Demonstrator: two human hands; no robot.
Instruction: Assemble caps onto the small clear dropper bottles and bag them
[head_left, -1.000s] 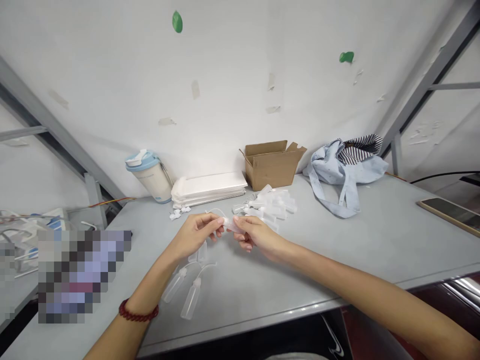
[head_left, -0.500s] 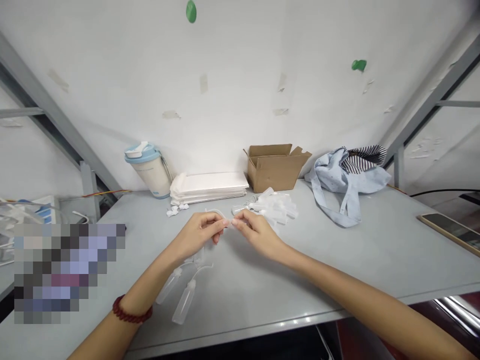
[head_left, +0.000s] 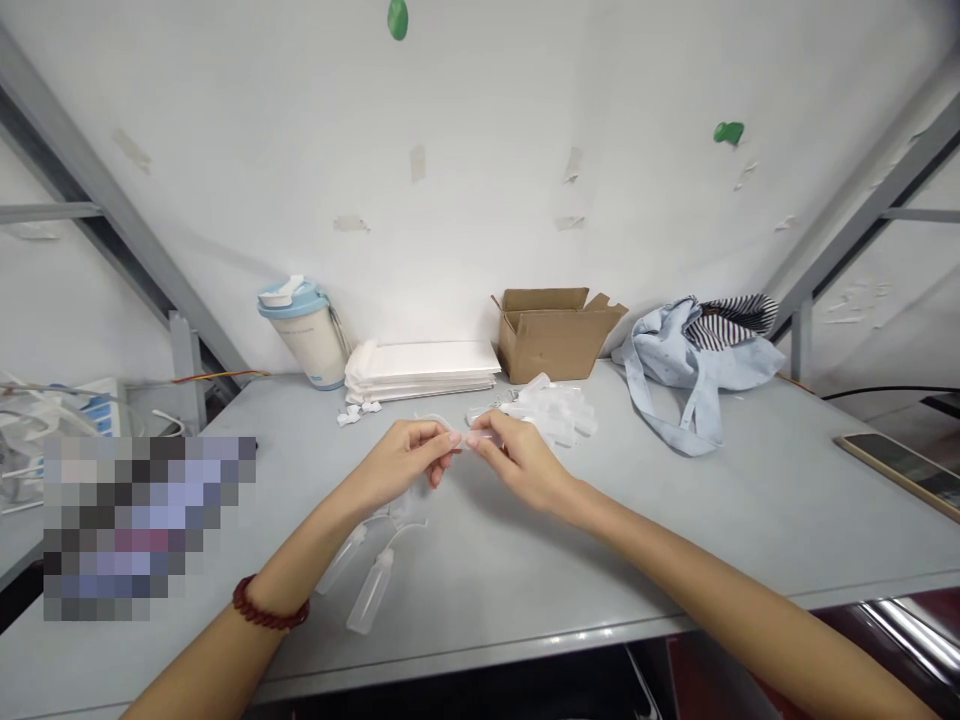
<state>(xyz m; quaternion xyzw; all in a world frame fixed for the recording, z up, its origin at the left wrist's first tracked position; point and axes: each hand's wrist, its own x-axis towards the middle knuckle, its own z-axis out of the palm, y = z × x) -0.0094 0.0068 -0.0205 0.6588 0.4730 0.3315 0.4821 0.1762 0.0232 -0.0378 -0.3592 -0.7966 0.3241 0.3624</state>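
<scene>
My left hand [head_left: 409, 455] and my right hand [head_left: 521, 465] meet above the desk, thumbs and forefingers pinched close together. A thin translucent tube [head_left: 431, 419] arcs behind my left fingers towards the pinch. Between my right thumb and fingers a bit of clear plastic shows, mostly hidden. Below my left wrist lies a translucent squeeze bottle [head_left: 371, 595] with a thin bent tube on its neck. Another such bottle [head_left: 342, 562] rests beside it, partly behind my forearm. Past my right hand sits a pile of clear plastic bottles [head_left: 559, 410].
Along the wall stand a blue-lidded cup [head_left: 307, 340], a stack of white envelopes [head_left: 424, 368], an open cardboard box [head_left: 555, 345] and a light blue cloth bag [head_left: 675, 360]. Small white pieces [head_left: 358, 412] lie before the envelopes. A phone [head_left: 904, 468] is at the right; cables [head_left: 30, 440] at the left.
The camera view has shifted slightly. My hands stay together in nearly the same place, and a little more clear plastic shows in my right fingers.
</scene>
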